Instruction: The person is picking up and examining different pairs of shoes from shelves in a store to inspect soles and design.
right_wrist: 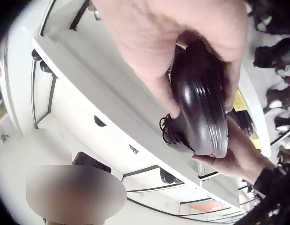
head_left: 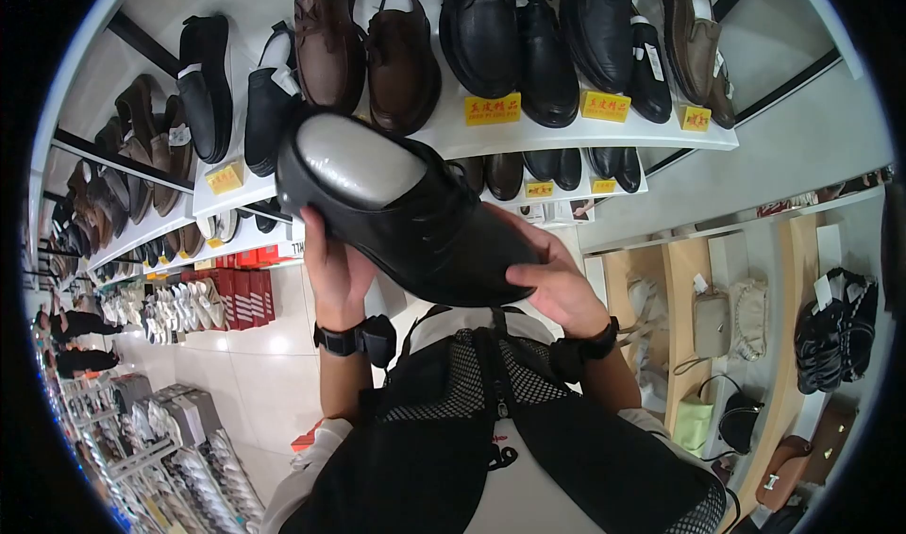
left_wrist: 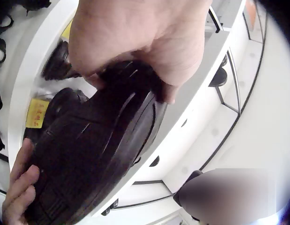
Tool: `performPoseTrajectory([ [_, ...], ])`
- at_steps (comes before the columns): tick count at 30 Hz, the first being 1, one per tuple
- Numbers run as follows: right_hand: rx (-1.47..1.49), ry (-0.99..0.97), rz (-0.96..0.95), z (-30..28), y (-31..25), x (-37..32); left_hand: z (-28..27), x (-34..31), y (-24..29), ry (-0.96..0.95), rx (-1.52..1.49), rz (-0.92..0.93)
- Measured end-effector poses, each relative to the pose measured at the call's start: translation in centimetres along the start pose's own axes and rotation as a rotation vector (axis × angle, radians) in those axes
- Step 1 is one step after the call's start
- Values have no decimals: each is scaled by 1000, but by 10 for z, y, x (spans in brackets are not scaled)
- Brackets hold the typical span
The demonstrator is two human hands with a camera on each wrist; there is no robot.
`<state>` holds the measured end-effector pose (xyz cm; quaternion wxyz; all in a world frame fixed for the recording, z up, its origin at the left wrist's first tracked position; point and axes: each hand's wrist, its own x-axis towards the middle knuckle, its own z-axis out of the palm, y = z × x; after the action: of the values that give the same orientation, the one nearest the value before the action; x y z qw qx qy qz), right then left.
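Note:
A black lace-up leather shoe [head_left: 444,241] is held up in front of the chest with both hands. Its heel lies to the left and its toe to the right, and something pale and shiny fills its opening. My left hand [head_left: 337,262] grips the heel end from below. At the toe end, my right hand [head_left: 559,275] holds the shoe with the thumb on top. From the left wrist, the dark sole [left_wrist: 84,145] shows, with the right hand's fingers [left_wrist: 22,185] along its far edge. Laces [right_wrist: 170,131] hang at the shoe's side in the right wrist view.
A white shelf [head_left: 604,140] with black and brown shoes and yellow signs [head_left: 493,109] stands just beyond the held shoe. Bags, among them a beige one [head_left: 712,325], line a rack on the right. Shoe boxes [head_left: 193,416] are at lower left, and people [head_left: 80,331] stand farther off.

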<state>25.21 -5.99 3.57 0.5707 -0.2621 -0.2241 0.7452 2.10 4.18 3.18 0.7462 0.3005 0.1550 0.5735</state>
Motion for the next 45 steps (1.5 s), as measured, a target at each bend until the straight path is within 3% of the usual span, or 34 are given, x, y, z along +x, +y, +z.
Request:
performPoseTrajectory([
  [1, -13, -70, 58, 3, 1, 1, 7, 4, -2, 31, -9, -3],
  [2, -76, -140, 152, -5, 15, 5, 19, 10, -6, 107, -54, -120],
  [3, -76, -140, 152, 2, 16, 5, 24, 11, -6, -8, -103, -139],
  [5, -331, -129, 125, 23, 8, 2, 57, 7, -15, 226, 159, -297],
  [6, -382, -124, 140, 26, 3, 1, 54, 7, -14, 77, -47, -387],
  [9, -349, 48, 53, 22, 2, -3, 69, 5, -18, -110, 371, -136],
  [10, -350, 57, -55, 26, -3, 1, 67, 3, -15, -192, 392, -171],
  [11, -351, 69, -61, 24, -6, 2, 57, -5, -22, -372, 630, -97],
  [13, -411, 138, -310, 23, -8, 7, 65, -11, -26, -373, 627, -91],
  [15, -374, 91, -267, 22, -11, 4, 70, -16, -30, -327, 597, -93],
  [17, -545, 51, -318, 16, -4, 5, 68, -18, -32, -278, 567, -98],
  [22, -488, 58, -282, 20, 0, 0, 62, -23, -37, -215, 506, -68],
  [29, -448, 45, -247, 21, 3, 1, 60, -25, -32, -297, 673, 6],
  [31, -475, 36, -264, 19, 1, 2, 62, -28, -36, -235, 590, -23],
  [45, -498, 77, -272, 17, -7, -3, 68, -29, -31, -282, 501, -138],
])
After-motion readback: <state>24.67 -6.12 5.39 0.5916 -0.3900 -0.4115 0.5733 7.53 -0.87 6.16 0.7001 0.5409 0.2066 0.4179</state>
